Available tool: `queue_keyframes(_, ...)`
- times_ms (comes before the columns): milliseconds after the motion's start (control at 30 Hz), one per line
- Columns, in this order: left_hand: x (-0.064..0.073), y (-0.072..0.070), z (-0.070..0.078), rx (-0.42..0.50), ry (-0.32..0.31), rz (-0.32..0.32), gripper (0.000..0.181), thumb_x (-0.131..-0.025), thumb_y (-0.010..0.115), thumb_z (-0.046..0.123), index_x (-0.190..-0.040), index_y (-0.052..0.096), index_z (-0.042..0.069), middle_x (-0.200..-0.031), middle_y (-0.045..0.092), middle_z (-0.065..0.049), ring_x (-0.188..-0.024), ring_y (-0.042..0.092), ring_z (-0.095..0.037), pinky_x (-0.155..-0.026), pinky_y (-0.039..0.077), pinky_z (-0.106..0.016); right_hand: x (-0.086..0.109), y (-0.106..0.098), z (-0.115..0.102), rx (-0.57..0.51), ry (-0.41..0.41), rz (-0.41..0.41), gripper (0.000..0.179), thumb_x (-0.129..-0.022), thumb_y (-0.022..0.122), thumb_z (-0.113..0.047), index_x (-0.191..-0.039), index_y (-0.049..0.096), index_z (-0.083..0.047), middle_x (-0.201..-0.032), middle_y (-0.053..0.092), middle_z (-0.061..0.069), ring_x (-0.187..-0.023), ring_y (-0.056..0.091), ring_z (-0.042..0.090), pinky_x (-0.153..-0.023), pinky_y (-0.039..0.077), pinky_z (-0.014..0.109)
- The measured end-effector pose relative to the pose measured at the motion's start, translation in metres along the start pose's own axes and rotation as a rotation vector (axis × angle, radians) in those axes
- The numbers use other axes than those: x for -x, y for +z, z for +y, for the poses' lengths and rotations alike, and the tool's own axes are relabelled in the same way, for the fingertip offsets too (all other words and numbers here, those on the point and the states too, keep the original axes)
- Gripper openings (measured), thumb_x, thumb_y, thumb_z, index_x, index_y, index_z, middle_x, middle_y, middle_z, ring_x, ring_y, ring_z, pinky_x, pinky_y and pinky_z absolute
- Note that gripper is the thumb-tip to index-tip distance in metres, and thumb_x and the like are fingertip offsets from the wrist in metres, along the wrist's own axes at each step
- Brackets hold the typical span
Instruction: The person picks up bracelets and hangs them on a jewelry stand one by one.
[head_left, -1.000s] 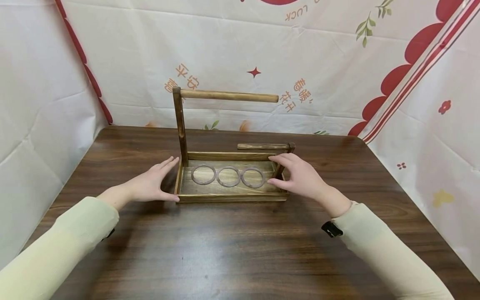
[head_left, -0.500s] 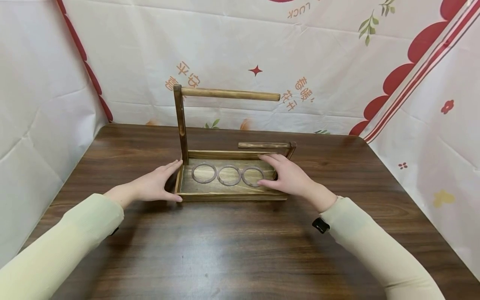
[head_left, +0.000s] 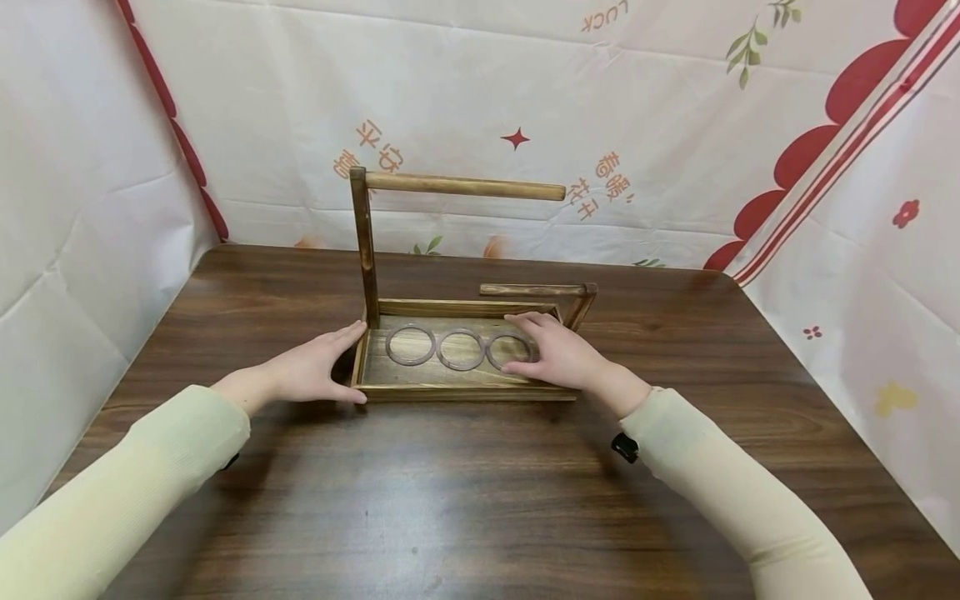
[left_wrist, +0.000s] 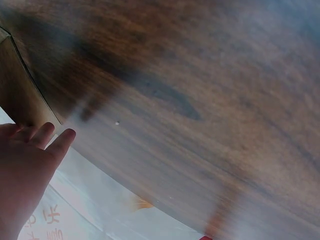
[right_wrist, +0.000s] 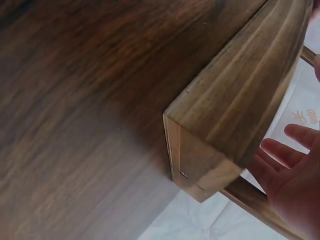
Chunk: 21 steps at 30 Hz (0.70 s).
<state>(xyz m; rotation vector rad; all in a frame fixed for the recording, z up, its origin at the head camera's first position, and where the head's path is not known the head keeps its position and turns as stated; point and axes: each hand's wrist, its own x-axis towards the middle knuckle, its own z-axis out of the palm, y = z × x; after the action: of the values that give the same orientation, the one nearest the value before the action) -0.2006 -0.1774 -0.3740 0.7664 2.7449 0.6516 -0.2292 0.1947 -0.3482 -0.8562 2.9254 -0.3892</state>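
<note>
A wooden stand has a shallow tray (head_left: pixel 465 393) at its base. Three mauve-grey rings, which look like bangles, lie flat in a row inside: the left ring (head_left: pixel 387 345), middle ring (head_left: pixel 461 369) and right ring (head_left: pixel 488 353). My left hand (head_left: pixel 311 367) spans the tray's left end, thumb by the front corner and fingers near the tall post. Its fingers look straight in the left wrist view. Over the tray's right end, my right hand (head_left: pixel 558 354) has spread fingers, with the thumb overlapping the right ring. The right wrist view shows these fingers (right_wrist: pixel 282 152) extended, pinching nothing.
A tall post (head_left: pixel 364 250) carries a long upper bar (head_left: pixel 465 185) over the tray. At the right stands a lower arm with a short bar (head_left: pixel 531 290). The brown wood-grain table (head_left: pixel 420 492) is backed by a printed white cloth (head_left: pixel 450 92).
My right hand has moved left and inward over the right ring. The left hand has shifted slightly right, against the tray's left end. The rings still lie in their row.
</note>
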Motion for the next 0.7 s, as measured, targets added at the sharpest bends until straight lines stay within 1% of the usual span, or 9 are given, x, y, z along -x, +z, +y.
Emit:
queue_keyframes(233,0.0,-0.001,0.001,0.004,-0.008,-0.005,0.106,-0.076,0.073,0.049,-0.149,0.015,-0.001,-0.154,0.016,-0.024,-0.139,0.02,-0.046,-0.11,0.024,-0.059,-0.01,0.008,0.002,0.019,-0.005,-0.027,0.079,-0.082,0.065,-0.052,-0.144,0.038,-0.011,-0.142,0.042,0.02,-0.131,0.04,0.038,-0.101,0.043,0.05)
queue_keyframes(700,0.0,-0.001,-0.001,0.014,-0.013,-0.014,0.105,-0.076,0.073,0.048,-0.149,0.014,0.0,-0.155,0.014,-0.023,-0.139,0.018,-0.045,-0.111,0.024,-0.059,-0.02,0.015,-0.002,0.031,0.032,-0.112,0.082,-0.082,0.065,-0.051,-0.147,0.031,-0.014,-0.145,0.038,0.021,-0.133,0.036,0.039,-0.101,0.042,0.052)
